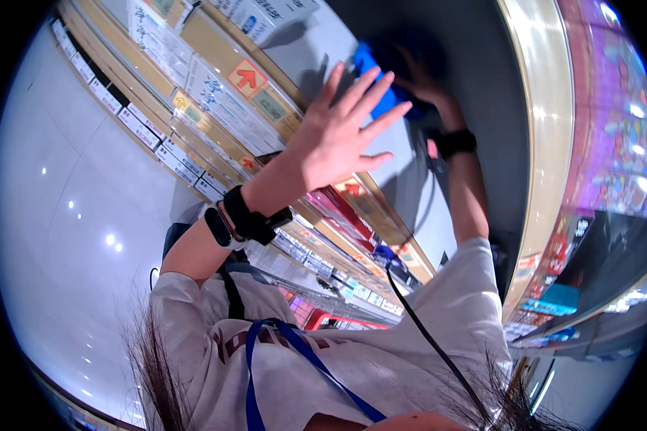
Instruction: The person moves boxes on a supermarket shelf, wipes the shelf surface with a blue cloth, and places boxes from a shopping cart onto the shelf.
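My left hand is raised in the middle of the view with its fingers spread and nothing in it. It hovers over the tan front edges of a tiered store shelf, and its shadow falls on the white shelf board. Deeper in, my right hand reaches into shadow beside a blue item, perhaps cloth or a bag. The item's lit part is bright blue; the rest darkens under that hand. Whether the fingers grip it or only rest against it is unclear. Both wrists wear black straps, and a fitness band sits on the left.
Cartons bearing writing line the lower tiers, with arrow price tags along the edges. Glossy floor spreads at left. A gold-coloured edge and colourful packages stand at right. A black cable crosses my shirt.
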